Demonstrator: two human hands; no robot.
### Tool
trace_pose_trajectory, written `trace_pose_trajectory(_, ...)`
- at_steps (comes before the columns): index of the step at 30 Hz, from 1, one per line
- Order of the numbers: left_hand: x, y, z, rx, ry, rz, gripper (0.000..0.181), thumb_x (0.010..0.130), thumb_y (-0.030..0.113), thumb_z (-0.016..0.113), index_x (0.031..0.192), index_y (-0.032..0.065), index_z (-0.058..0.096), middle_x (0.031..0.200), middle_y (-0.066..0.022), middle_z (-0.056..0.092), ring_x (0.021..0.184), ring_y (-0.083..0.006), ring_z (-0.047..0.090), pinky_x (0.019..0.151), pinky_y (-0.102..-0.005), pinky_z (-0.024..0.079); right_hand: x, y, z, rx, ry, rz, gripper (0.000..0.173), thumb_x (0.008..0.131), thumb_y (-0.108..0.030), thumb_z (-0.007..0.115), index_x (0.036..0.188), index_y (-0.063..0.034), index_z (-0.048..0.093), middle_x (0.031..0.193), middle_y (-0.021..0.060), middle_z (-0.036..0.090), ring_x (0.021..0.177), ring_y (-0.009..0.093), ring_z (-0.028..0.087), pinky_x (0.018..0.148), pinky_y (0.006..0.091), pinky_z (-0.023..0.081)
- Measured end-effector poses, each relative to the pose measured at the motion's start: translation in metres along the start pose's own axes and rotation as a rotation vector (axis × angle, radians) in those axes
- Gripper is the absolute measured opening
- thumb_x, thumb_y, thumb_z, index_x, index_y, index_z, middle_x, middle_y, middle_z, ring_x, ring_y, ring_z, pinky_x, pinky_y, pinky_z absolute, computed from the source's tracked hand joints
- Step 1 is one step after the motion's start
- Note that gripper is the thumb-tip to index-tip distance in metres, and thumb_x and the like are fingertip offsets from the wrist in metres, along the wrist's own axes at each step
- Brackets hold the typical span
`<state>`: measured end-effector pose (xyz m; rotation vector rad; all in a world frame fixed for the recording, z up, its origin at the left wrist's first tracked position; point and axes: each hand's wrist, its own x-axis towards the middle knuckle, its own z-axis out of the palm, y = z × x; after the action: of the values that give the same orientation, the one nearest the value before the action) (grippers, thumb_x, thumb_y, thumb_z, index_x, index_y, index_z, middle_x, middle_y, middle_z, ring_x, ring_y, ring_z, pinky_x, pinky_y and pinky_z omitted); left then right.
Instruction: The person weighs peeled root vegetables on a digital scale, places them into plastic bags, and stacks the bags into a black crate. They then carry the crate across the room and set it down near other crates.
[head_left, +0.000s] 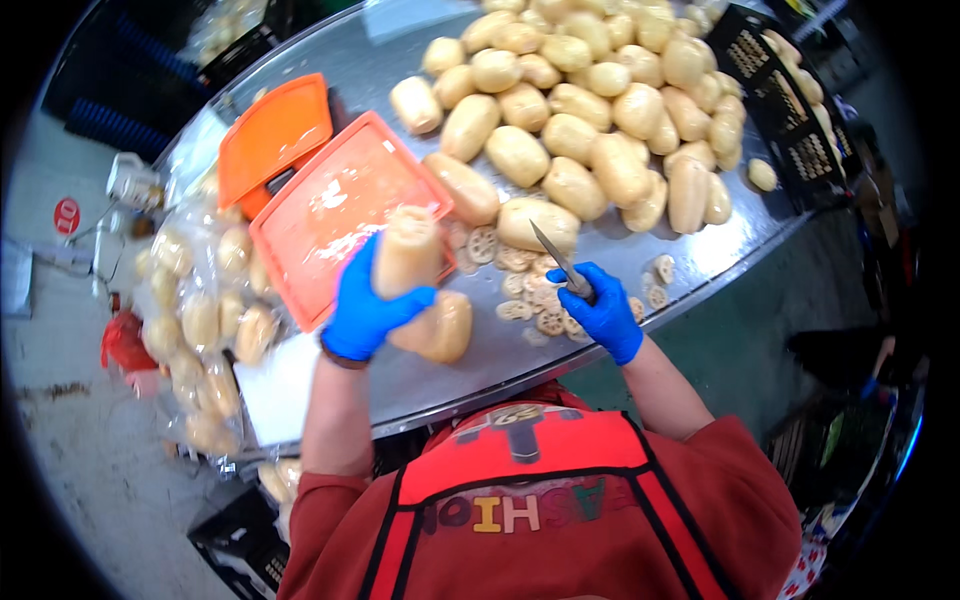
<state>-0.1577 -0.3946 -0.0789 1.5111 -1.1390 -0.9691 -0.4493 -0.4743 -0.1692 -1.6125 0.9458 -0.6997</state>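
My left hand (371, 304), in a blue glove, grips a peeled lotus root segment (407, 259) upright, its cut end with holes facing up. My right hand (604, 307), also blue-gloved, holds a knife (562, 262) by its handle, blade pointing up and to the left. Beneath the knife lie thin lotus root slices (551, 322) on the metal table (480, 379). Another root piece (450, 328) rests on the table just right of my left hand. A whole root (538, 225) lies behind the slices, at the front of a large heap of peeled roots (577, 135).
An orange-red plastic tray (341, 217) and an orange container (277, 142) sit left of the heap. Bagged roots (199, 319) line the table's left end. A black perforated crate (787, 120) stands at the right end, and another crate (240, 547) is on the floor.
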Motion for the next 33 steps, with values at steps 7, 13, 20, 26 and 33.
trace_pose_trajectory(7,-0.026,-0.023,0.031,0.135,0.021,0.035,0.068,0.059,0.026,0.081,0.117,0.0027,0.053,0.107,-0.0128,0.061,0.097,-0.0230,0.059,0.084,-0.0354,0.047,0.021,-0.059,0.035,-0.465,-0.053,-0.452,0.038,0.064,-0.020,0.073,0.099,-0.0104,0.062,0.076,0.0096,0.061,0.065,0.028,0.060,0.056,0.0352,0.048)
trace_pose_trajectory(13,-0.027,-0.011,0.031,0.190,0.011,0.019,0.065,0.057,0.023,0.080,0.114,0.0044,0.055,0.103,-0.0127,0.063,0.095,-0.0265,0.061,0.083,-0.0354,0.048,0.020,-0.066,0.043,-0.491,-0.109,-0.455,0.031,0.064,-0.020,0.070,0.093,-0.0098,0.063,0.073,0.0101,0.060,0.062,0.029,0.059,0.054,0.0357,0.047)
trace_pose_trajectory(20,-0.034,-0.010,0.025,0.294,-0.001,0.076,0.068,0.055,0.028,0.081,0.114,0.0059,0.056,0.102,-0.0128,0.062,0.093,-0.0284,0.061,0.082,-0.0370,0.047,0.018,-0.066,0.039,-0.554,-0.191,-0.447,0.026,0.070,-0.027,0.069,0.088,-0.0115,0.061,0.077,0.0112,0.061,0.067,0.030,0.061,0.056,0.0376,0.048)
trace_pose_trajectory(26,-0.044,0.004,0.016,0.255,-0.092,0.187,0.075,0.052,0.033,0.082,0.117,0.0068,0.055,0.106,-0.0137,0.059,0.097,-0.0312,0.058,0.085,-0.0390,0.045,0.051,0.015,-0.043,-0.243,0.267,0.168,0.022,0.083,-0.022,0.063,0.088,-0.0007,0.060,0.069,0.0139,0.061,0.063,0.022,0.060,0.058,0.0341,0.047)
trace_pose_trajectory(33,-0.068,-0.055,-0.011,0.648,0.025,-0.003,0.078,0.056,0.038,0.081,0.120,0.0056,0.051,0.109,-0.0144,0.059,0.099,-0.0301,0.059,0.083,-0.0382,0.047,0.018,0.023,-0.027,-0.702,0.060,-0.169,0.029,0.071,-0.026,0.072,0.089,-0.0061,0.062,0.079,0.0143,0.063,0.069,0.028,0.062,0.062,0.0354,0.049)
